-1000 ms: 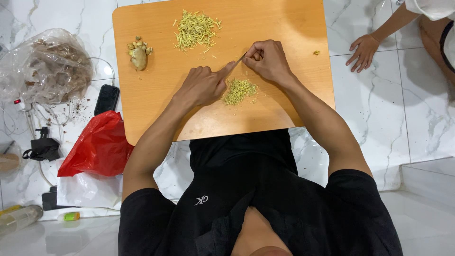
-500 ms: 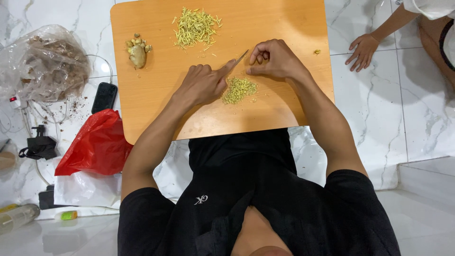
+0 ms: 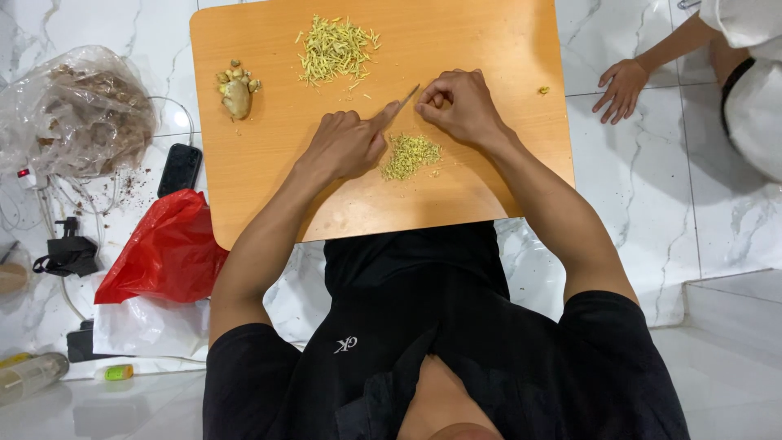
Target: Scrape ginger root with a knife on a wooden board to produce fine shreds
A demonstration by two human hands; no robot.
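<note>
A wooden cutting board [image 3: 481,49] lies on the white marble floor. My right hand [image 3: 458,106] is closed around the handle of a small knife [image 3: 405,98] whose blade points left. My left hand [image 3: 349,145] rests on the board with a fingertip touching the blade. Just below the hands sits a small pile of finely cut yellow-green shreds [image 3: 410,155]. A larger pile of the same shreds [image 3: 334,50] lies at the far side of the board. A knobbly whole ginger root [image 3: 236,91] sits near the board's left edge.
Left of the board are a black phone [image 3: 179,169], a red plastic bag [image 3: 167,253], a clear bag of brown scraps [image 3: 77,110] and cables. Another person's hand [image 3: 623,83] rests on the floor at the upper right.
The knife and my right hand have lifted slightly off the small pile toward the far side; my left fingertip now meets the blade.
</note>
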